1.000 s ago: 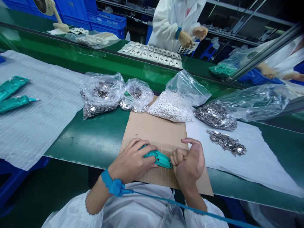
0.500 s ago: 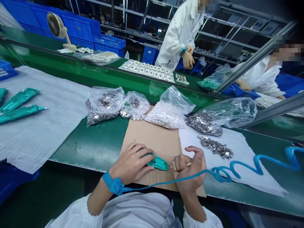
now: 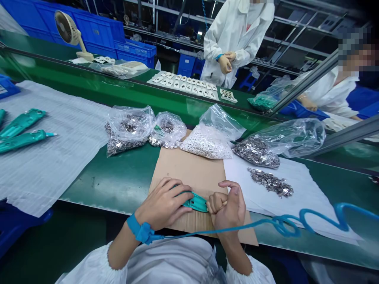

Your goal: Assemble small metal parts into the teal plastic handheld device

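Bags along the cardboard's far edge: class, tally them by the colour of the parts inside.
Grey bags: 3
White bag: 1
Total: 4

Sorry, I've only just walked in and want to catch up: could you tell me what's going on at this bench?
The person's left hand holds a teal plastic casing against a cardboard sheet, and their curled right hand sits at its end. Plastic bags of small parts lie just beyond, beside loose metal pieces on white paper. A co-worker stands across the green conveyor belt.
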`<action>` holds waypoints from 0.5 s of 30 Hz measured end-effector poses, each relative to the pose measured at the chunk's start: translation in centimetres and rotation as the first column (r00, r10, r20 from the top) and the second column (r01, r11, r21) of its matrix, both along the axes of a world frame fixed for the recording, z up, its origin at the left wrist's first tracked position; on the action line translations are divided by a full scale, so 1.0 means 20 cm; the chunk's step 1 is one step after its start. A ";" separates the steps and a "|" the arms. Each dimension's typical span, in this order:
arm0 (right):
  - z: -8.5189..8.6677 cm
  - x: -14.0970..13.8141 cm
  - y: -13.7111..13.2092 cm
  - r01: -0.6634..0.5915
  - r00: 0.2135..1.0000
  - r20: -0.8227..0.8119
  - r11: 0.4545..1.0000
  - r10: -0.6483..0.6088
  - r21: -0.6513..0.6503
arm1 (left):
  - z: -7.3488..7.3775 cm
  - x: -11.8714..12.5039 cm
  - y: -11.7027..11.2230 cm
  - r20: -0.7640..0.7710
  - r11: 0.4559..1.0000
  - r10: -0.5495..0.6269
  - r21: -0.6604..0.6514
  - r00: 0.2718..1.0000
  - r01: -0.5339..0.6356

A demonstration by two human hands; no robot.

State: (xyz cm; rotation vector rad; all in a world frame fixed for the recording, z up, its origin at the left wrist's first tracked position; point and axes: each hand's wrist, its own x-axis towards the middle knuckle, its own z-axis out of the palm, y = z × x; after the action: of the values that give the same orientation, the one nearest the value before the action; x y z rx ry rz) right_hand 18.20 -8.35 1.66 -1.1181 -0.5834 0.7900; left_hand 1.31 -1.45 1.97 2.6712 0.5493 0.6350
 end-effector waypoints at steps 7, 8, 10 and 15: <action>-0.08 0.01 -0.01 -0.097 0.984 0.145 0.992 0.107 -0.075 | 0.00 0.01 0.01 -0.011 1.000 -0.008 -0.016 1.000 0.008; -0.08 0.00 -0.01 -0.094 0.980 0.172 0.993 0.104 -0.065 | 0.01 0.01 0.01 -0.006 1.000 -0.008 -0.007 1.000 0.008; -0.05 -0.01 -0.02 -0.072 0.972 0.225 0.997 0.070 0.002 | 0.01 0.00 -0.01 0.026 1.000 0.006 0.025 1.000 -0.007; 0.05 0.07 0.02 -0.254 0.671 0.685 0.956 0.283 -0.146 | -0.10 -0.05 0.06 0.166 0.985 0.074 0.145 0.983 -0.099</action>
State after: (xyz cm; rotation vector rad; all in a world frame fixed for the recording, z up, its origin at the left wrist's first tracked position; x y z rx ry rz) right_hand 19.67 -7.93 2.75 -1.3871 -1.4177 0.6012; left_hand 0.33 -0.21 -0.13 2.7157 0.5966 0.9424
